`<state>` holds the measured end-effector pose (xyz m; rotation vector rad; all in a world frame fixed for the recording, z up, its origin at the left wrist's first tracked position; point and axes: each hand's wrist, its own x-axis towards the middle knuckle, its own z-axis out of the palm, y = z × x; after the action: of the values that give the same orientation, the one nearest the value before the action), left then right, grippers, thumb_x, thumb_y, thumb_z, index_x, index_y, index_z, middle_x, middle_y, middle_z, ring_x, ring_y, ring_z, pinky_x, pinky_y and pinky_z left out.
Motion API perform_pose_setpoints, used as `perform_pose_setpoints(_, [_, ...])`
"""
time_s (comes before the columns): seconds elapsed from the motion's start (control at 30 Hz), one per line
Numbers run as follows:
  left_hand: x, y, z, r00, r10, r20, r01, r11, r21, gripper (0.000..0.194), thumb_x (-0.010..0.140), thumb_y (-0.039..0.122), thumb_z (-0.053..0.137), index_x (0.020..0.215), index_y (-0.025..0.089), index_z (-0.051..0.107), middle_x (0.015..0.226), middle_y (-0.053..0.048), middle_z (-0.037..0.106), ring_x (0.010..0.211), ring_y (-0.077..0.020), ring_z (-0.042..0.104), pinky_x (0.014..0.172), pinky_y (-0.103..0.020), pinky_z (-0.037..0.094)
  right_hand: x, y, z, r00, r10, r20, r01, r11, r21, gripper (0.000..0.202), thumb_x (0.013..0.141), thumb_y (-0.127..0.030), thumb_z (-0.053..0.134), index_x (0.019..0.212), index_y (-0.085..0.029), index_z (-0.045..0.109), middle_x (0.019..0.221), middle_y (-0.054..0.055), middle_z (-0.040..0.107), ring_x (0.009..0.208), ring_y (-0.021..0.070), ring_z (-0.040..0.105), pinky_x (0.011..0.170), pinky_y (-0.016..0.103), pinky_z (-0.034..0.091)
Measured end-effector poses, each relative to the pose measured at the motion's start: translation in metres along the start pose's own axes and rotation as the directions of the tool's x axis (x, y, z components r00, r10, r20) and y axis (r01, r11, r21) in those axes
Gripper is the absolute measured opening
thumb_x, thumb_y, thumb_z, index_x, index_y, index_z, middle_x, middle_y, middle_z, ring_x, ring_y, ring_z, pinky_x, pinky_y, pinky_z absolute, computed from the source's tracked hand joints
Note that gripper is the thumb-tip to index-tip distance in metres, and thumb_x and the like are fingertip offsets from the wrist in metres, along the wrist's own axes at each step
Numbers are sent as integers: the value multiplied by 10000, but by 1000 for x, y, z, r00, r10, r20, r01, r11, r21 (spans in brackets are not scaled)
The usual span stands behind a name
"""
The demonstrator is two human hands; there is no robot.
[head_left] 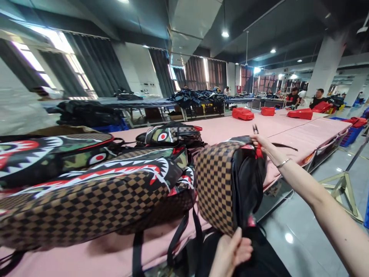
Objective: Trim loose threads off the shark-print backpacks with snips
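Note:
A backpack [215,181] with a brown-and-black checked side and a black back panel is tilted up at the near edge of the pink-covered table. My left hand [232,252] is closed on its lower edge, thumb on top and fingers curled. My right hand [261,143] is at the upper end of the backpack, closed around a small pair of snips [255,130]; their dark blades point up and a red handle shows below. Whether the right fingers also grip the backpack is hidden. Beside it lies a larger checked bag [95,207] with a shark-mouth print.
More shark-print bags [173,134] crowd the left of the pink table [213,129]. Red bags [242,113] lie farther along it, near seated people [318,99]. Black straps [138,250] hang over the near edge. A metal stand [343,196] is on the floor at right.

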<state>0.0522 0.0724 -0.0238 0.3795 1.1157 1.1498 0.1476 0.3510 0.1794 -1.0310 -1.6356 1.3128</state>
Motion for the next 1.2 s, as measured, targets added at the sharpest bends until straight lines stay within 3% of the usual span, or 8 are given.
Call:
perform_pose_setpoints(0.17, [22,-81,40,903,-199,381,242,968,-67,627,649,654,562,954,105,553,920,-193,672,644,-212,663,553,-284,495,-3,3,86,979,-13,204,84,937,-340,266,643,-73,568,446,-160,411,347,-65,326,374,65,350,397,196,262])
perform_pose_setpoints(0.33, [35,-81,36,948,-138,287,24,929,370,539,687,607,548,899,117,623,947,-150,659,642,-178,635,599,-281,461,-27,41,134,904,-7,428,239,839,-490,55,630,-96,607,589,-130,592,565,3,585,638,150,554,618,219,383])
perform_pose_setpoints(0.57, [-17,-24,-45,947,298,121,-294,650,701,250,745,382,584,911,229,690,938,-54,684,805,-202,619,760,-293,475,-103,102,87,874,-124,470,368,802,-470,167,837,-246,500,861,-181,652,875,22,665,806,160,594,716,236,395])
perform_pose_setpoints(0.77, [-58,44,-108,547,830,111,-380,128,916,262,675,337,668,933,298,691,995,-41,676,935,-250,592,933,-385,408,-208,166,47,918,-257,302,367,841,-397,170,833,-314,535,925,-217,640,858,44,642,781,157,594,703,244,457])
perform_pose_setpoints(0.87, [-44,69,-120,602,770,210,-386,51,921,306,673,351,666,977,308,676,1112,-27,636,1080,-260,536,1041,-424,295,-244,188,47,919,-311,241,388,816,-428,335,787,-314,602,1118,-274,568,1085,71,582,872,176,596,726,268,494])
perform_pose_setpoints(1.0, [-22,78,-122,706,691,158,-419,228,879,232,699,308,628,920,290,696,1067,-29,660,1037,-233,575,1039,-389,312,-252,200,55,935,-328,135,352,808,-472,345,788,-208,572,1121,-302,567,1166,54,554,930,177,595,717,263,517])
perform_pose_setpoints(1.1, [-14,75,-114,677,734,52,-366,275,889,215,670,284,648,876,259,705,956,-50,697,931,-233,623,956,-350,402,-237,199,51,927,-356,119,370,813,-450,335,783,-144,533,1084,-276,594,1078,46,604,947,173,592,742,260,513])
perform_pose_setpoints(1.2, [-6,71,-90,581,785,216,-328,-18,945,190,752,267,564,885,220,693,854,-59,714,765,-205,655,752,-288,486,-214,193,32,923,-385,26,351,808,-473,273,794,-129,502,998,-246,639,984,46,638,912,172,599,785,276,495])
